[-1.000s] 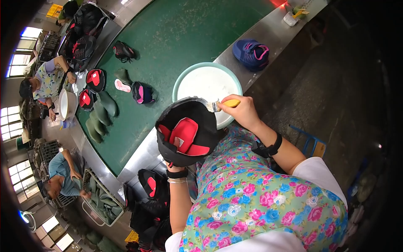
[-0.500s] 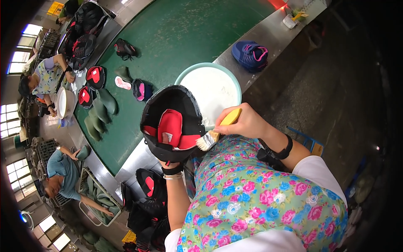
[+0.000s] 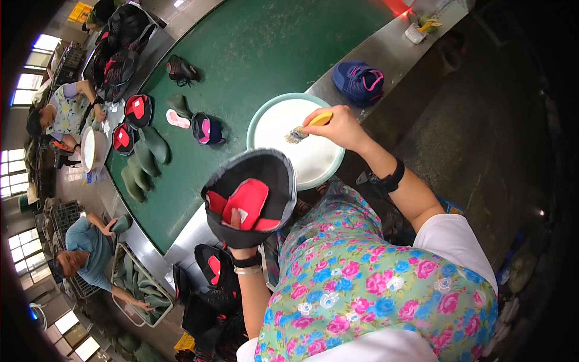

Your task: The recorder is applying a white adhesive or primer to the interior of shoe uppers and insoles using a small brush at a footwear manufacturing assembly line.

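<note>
My left hand (image 3: 243,254) grips a black shoe upper (image 3: 278,175) with a red lining from below. The upper's open, ragged-edged side faces up, and one finger shows inside it. My right hand (image 3: 341,128) pinches the yellow handle of a paintbrush (image 3: 320,119) over a pale green basin (image 3: 295,95). The brush's bristles are at the white liquid (image 3: 316,160) in the basin; whether they dip in, I cannot tell. The upper is next to the basin's near left rim, partly in front of it.
On the green belt (image 3: 259,54) lie several green shoe lasts (image 3: 155,145), red-lined uppers (image 3: 137,108) and a navy-pink upper (image 3: 207,129). A blue shoe upper (image 3: 359,83) sits on the metal edge. More black uppers (image 3: 215,265) are piled below left. Two people work across the belt.
My right hand has carried the brush up from the upper's edge to over the basin. My left hand has lowered and tilted the upper slightly.
</note>
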Motion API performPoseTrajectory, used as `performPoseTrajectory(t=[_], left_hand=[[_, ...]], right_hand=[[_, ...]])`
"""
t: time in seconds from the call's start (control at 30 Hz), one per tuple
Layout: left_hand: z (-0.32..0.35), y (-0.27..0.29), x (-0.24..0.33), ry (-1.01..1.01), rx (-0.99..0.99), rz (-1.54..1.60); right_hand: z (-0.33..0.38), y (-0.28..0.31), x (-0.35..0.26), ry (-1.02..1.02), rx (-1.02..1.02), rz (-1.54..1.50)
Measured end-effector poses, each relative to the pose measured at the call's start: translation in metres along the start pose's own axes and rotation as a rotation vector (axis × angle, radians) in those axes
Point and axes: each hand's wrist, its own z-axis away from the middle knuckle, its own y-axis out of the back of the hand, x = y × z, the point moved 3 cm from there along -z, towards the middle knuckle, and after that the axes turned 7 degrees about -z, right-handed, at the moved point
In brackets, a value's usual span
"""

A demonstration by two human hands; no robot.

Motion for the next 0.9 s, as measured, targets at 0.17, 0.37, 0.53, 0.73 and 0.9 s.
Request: performPoseTrajectory(t=[0.17,0.37,0.53,0.73,0.9], left_hand=[[0.016,0.057,-0.018,0.264,0.135,0.223],[0.014,0.072,-0.041,0.350,0.141,-0.100],[0.016,0.029,-0.034,0.139,-0.118,-0.335],[0.001,-0.014,-0.067,0.585,-0.285,-0.097],[0.007,-0.060,-0.049,0.291,-0.525,-0.086]], right_hand=[[0.018,-0.029,0.058,0.029,-0.001,0.193],[0.025,-0.060,0.079,0.041,-0.032,0.371],[0.034,-0.050,0.066,0.083,0.052,0.232],[0.026,-0.043,0.026,-0.101,-0.085,0.175],[0.027,-0.051,-0.050,0.052,-0.524,-0.267]])
